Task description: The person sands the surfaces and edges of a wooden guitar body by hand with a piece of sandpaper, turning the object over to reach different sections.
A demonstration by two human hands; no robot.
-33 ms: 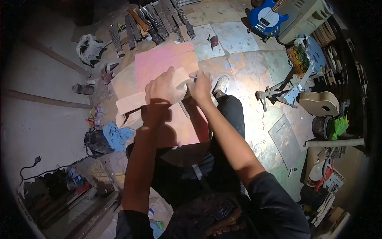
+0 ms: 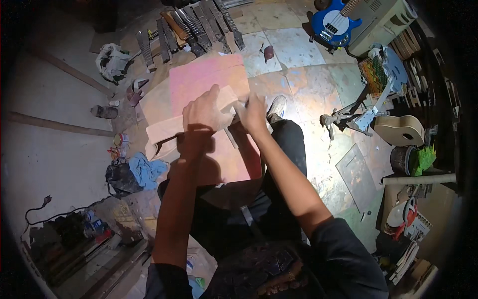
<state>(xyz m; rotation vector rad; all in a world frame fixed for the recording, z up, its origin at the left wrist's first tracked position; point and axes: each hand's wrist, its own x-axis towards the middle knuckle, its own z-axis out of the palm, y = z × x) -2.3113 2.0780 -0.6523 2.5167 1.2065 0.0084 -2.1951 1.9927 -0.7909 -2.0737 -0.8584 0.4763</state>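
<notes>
A pale, shaped length of wood [image 2: 167, 126] lies slantwise over a pink board [image 2: 199, 77] in front of me. The wood's near-left end has a dark, curved cut-out. My left hand [image 2: 203, 110] is closed over the wood toward its right part and presses it on the board. My right hand [image 2: 253, 113] is curled at the wood's right end, its fingers bent close to the edge. Whatever sits in those fingers is hidden. A thin grey strip [image 2: 232, 138] sticks out below the wood, between my forearms.
Several files and rasps [image 2: 199, 25] lie beyond the board. A blue electric guitar [image 2: 335, 22] stands far right, and an acoustic guitar body [image 2: 399, 129] rests at the right. A blue cloth [image 2: 145, 168] lies beside a black bag [image 2: 122, 177] at the left.
My right hand has shifted slightly nearer to me and its fingers have tilted. My left hand and the wood have moved only a tiny bit.
</notes>
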